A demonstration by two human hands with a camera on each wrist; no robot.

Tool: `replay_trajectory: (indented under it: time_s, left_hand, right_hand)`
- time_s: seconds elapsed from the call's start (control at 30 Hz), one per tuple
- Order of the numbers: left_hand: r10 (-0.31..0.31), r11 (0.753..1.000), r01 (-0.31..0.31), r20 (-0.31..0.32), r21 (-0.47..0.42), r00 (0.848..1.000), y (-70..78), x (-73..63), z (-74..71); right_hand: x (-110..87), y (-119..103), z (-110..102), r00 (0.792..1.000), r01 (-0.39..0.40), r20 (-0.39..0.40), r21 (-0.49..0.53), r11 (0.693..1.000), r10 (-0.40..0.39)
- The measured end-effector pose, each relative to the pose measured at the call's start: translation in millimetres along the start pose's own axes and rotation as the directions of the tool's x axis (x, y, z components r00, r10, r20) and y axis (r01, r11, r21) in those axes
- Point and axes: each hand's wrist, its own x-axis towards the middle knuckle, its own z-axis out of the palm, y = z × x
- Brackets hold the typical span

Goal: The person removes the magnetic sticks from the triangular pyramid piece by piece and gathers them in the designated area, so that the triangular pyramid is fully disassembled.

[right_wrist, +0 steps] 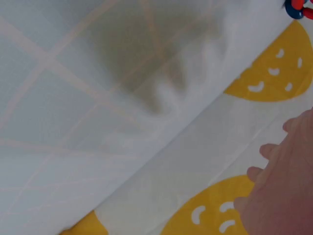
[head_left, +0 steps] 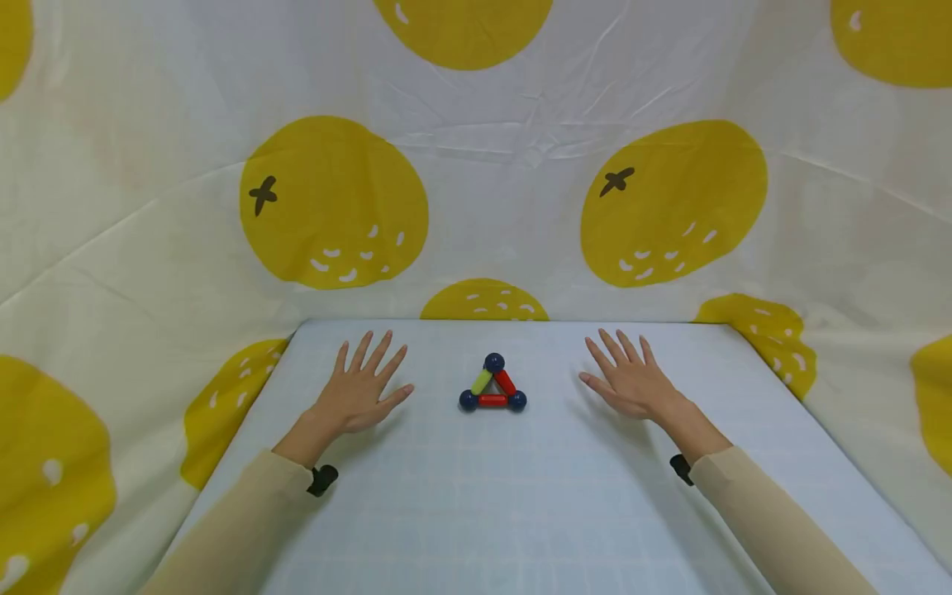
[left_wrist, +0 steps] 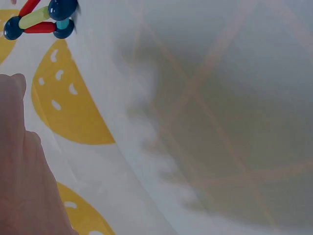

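The left hand (head_left: 360,398) is spread flat, fingers straight and fanned toward one o'clock, thumb toward two. The right hand (head_left: 630,387) mirrors it, fingers straight and apart toward eleven o'clock, thumb toward ten. Both are well apart from the toy (head_left: 492,401) between them, the left hand at its nine o'clock, the right at its three.

The toy sits on the pale table (head_left: 476,504), near its far edge. Seen from the head, it is a triangle of dark blue balls at twelve (head_left: 494,362), four (head_left: 516,401) and eight o'clock (head_left: 468,401). A yellow-green stick (head_left: 482,382) joins eight to twelve; red sticks (head_left: 505,382) make the other two sides. The left wrist view also shows a turquoise stick (left_wrist: 62,23).

Beyond the table, toward twelve o'clock, hangs a white cloth (head_left: 506,207) printed with yellow fruit (head_left: 335,207). Beige sleeves (head_left: 230,529) cover both arms.
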Motion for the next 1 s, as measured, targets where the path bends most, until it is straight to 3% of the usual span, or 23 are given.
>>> replay_trajectory:
  time_s: [0.23,0.53,1.0]
  left_hand:
    - [0.004,1.0,-0.005,-0.03,-0.007,1.0,4.4,3.0,-1.5]
    - [0.005,1.0,-0.005,-0.005,0.006,1.0,8.0,3.8,-1.9]
    - [0.058,0.991,-0.071,-0.109,-0.114,0.992,24.9,12.7,2.9]
  right_hand:
    - [3.2,-6.1,-4.0,1.0,0.01,0.024,-0.001,1.0,-0.01]
    - [4.0,-13.1,-2.5,0.999,0.024,0.031,-0.019,1.0,-0.024]
    - [9.1,-33.1,4.5,0.991,0.126,-0.053,-0.015,0.992,-0.126]
